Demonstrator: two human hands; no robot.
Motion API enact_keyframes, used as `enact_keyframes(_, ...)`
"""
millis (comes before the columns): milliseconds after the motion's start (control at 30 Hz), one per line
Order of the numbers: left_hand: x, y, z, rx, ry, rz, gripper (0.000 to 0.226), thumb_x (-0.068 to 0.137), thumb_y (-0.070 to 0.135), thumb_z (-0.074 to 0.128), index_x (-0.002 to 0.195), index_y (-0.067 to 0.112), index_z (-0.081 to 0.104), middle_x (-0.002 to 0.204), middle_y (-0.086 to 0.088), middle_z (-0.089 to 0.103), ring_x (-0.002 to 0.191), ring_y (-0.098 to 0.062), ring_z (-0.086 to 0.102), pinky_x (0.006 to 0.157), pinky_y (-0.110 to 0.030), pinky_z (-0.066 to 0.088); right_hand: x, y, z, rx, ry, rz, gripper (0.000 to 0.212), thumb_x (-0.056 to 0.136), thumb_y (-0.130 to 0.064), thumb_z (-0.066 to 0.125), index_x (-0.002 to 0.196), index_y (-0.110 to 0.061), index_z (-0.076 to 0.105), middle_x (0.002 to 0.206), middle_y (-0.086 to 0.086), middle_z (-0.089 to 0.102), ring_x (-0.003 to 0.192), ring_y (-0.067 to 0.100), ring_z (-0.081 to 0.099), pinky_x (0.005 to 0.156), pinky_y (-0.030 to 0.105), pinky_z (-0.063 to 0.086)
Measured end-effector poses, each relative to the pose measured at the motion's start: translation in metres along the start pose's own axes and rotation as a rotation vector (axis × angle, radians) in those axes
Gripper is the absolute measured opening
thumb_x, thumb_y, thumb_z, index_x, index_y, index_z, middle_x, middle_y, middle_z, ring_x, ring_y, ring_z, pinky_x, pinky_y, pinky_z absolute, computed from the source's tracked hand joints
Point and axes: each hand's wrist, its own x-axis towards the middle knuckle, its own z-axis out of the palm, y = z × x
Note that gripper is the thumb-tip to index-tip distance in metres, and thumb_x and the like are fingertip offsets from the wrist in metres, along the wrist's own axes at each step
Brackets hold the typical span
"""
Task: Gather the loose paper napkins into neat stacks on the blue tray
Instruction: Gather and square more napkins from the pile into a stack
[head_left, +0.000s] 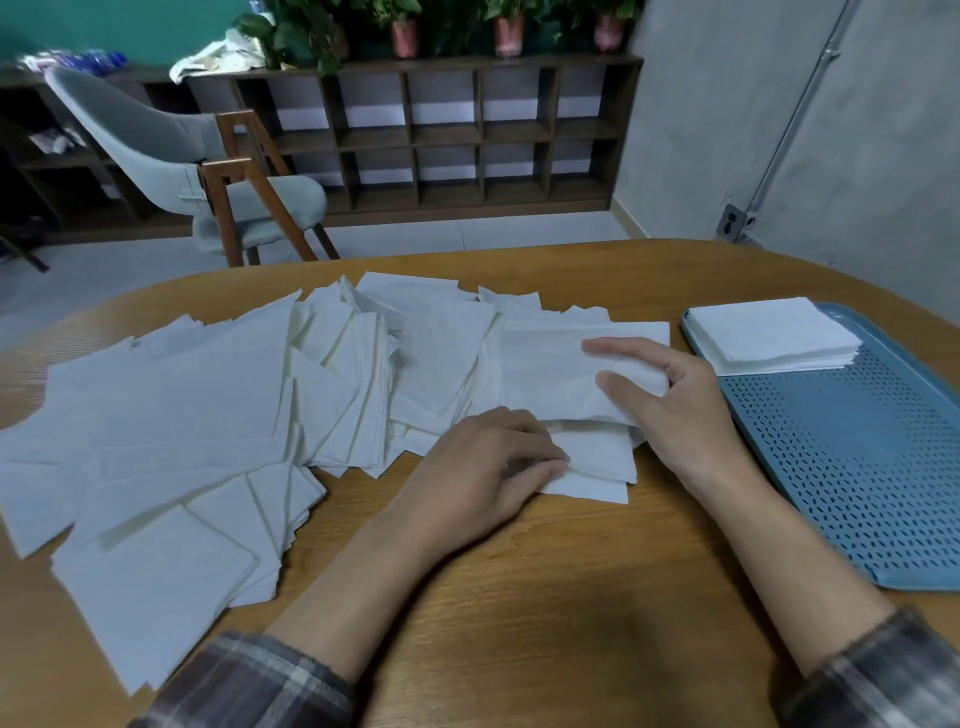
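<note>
Several loose white paper napkins (208, 415) lie spread over the left and middle of the wooden table. A blue perforated tray (852, 467) sits at the right with one neat napkin stack (769, 335) on its far end. My right hand (670, 405) holds a napkin (550, 369) lifted off the pile's right end, fingers over it and thumb beneath. My left hand (483, 467) rests on the napkins below (597, 467), its fingertips pinching their edge.
The round wooden table (519, 597) curves away at the far edge. A grey chair (208, 171) stands behind it on the left, a dark cubby shelf (447, 135) with potted plants along the back wall, and a grey wall at the right.
</note>
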Motion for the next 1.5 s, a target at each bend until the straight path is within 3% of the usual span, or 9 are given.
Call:
enact_keyframes(167, 0.000, 0.005, -0.007, -0.068, 0.113, -0.053, 0.012, 0.103, 0.029, 0.065, 0.101, 0.025, 0.076, 0.095, 0.019, 0.068, 0.096, -0.003, 0.062, 0.075, -0.011, 0.040, 0.000, 0.000, -0.001, 0.018, -0.041, 0.035, 0.039, 0.099, 0.000, 0.062, 0.115, -0.032, 0.078, 0.120, -0.028, 0.073, 0.126, -0.009, 0.057, 0.110, 0.032, 0.045)
enact_keyframes(333, -0.002, 0.018, -0.019, -0.223, 0.231, -0.094, 0.011, 0.108, 0.023, 0.058, 0.102, 0.024, 0.067, 0.100, 0.018, 0.068, 0.100, -0.012, 0.063, 0.079, -0.025, 0.048, 0.001, 0.002, -0.001, -0.015, -0.034, 0.048, 0.041, 0.099, -0.001, 0.061, 0.116, -0.035, 0.078, 0.122, -0.030, 0.072, 0.127, -0.011, 0.056, 0.119, 0.033, 0.041)
enact_keyframes(467, -0.003, 0.024, -0.025, -0.382, 0.346, -0.133, 0.013, 0.109, 0.023, 0.056, 0.098, 0.022, 0.063, 0.074, 0.002, 0.058, 0.070, -0.017, 0.055, 0.065, -0.029, 0.044, 0.000, -0.001, -0.002, 0.009, -0.061, 0.043, 0.031, 0.102, -0.012, 0.061, 0.114, -0.034, 0.079, 0.123, -0.026, 0.073, 0.126, -0.003, 0.060, 0.115, 0.052, 0.045)
enact_keyframes(600, 0.000, 0.026, -0.030, -0.480, 0.454, -0.228, 0.012, 0.105, 0.024, 0.062, 0.098, 0.019, 0.070, 0.066, -0.010, 0.058, 0.057, -0.016, 0.053, 0.054, -0.020, 0.040, -0.008, -0.010, 0.003, 0.291, -0.263, 0.060, 0.031, 0.093, -0.055, 0.067, 0.106, -0.032, 0.083, 0.119, -0.009, 0.078, 0.118, 0.010, 0.070, 0.102, 0.028, 0.052)
enact_keyframes(733, 0.001, 0.030, -0.030, -0.576, 0.343, -0.276, 0.013, 0.101, 0.029, 0.068, 0.113, 0.024, 0.070, 0.074, -0.012, 0.066, 0.066, -0.015, 0.063, 0.056, -0.023, 0.050, -0.012, -0.012, 0.013, 0.218, -0.171, 0.039, 0.015, 0.088, -0.029, 0.079, 0.101, -0.023, 0.081, 0.103, -0.008, 0.081, 0.096, 0.008, 0.076, 0.077, 0.020, 0.056)
enact_keyframes(900, 0.002, 0.033, -0.028, -0.644, 0.157, -0.333, 0.061, 0.092, 0.017, 0.081, 0.137, 0.043, 0.049, 0.073, 0.014, 0.061, 0.065, -0.006, 0.060, 0.068, -0.018, 0.051, -0.007, -0.010, 0.008, 0.295, -0.034, 0.124, 0.015, 0.091, -0.020, 0.076, 0.105, -0.015, 0.081, 0.101, -0.003, 0.082, 0.090, 0.012, 0.077, 0.068, 0.019, 0.057)
enact_keyframes(1033, 0.003, 0.025, -0.038, -0.614, 0.371, -0.376, 0.053, 0.094, 0.022, 0.079, 0.133, 0.045, 0.053, 0.097, 0.005, 0.072, 0.080, -0.019, 0.075, 0.068, -0.034, 0.060, -0.005, -0.008, 0.003, 0.317, -0.059, 0.174, 0.015, 0.087, -0.025, 0.078, 0.099, -0.018, 0.082, 0.108, 0.004, 0.081, 0.102, 0.023, 0.077, 0.094, 0.044, 0.059)
enact_keyframes(1167, 0.002, 0.016, -0.049, -0.477, 0.451, -0.288, 0.019, 0.094, 0.014, 0.079, 0.105, 0.024, 0.069, 0.101, 0.012, 0.073, 0.099, -0.010, 0.072, 0.079, -0.022, 0.054, -0.006, -0.009, 0.004, 0.259, -0.197, 0.185, 0.030, 0.089, -0.029, 0.078, 0.118, -0.031, 0.075, 0.124, -0.002, 0.076, 0.117, 0.023, 0.071, 0.110, 0.056, 0.050)
enact_keyframes(1500, 0.001, 0.013, -0.045, -0.454, 0.254, -0.243, 0.010, 0.095, 0.017, 0.079, 0.095, 0.026, 0.083, 0.097, 0.016, 0.079, 0.100, -0.005, 0.072, 0.080, -0.015, 0.047, -0.014, -0.020, 0.012, 0.174, -0.335, 0.096, 0.069, 0.093, -0.020, 0.074, 0.147, -0.053, 0.045, 0.131, -0.038, 0.062, 0.119, -0.015, 0.059, 0.087, 0.001, 0.044)
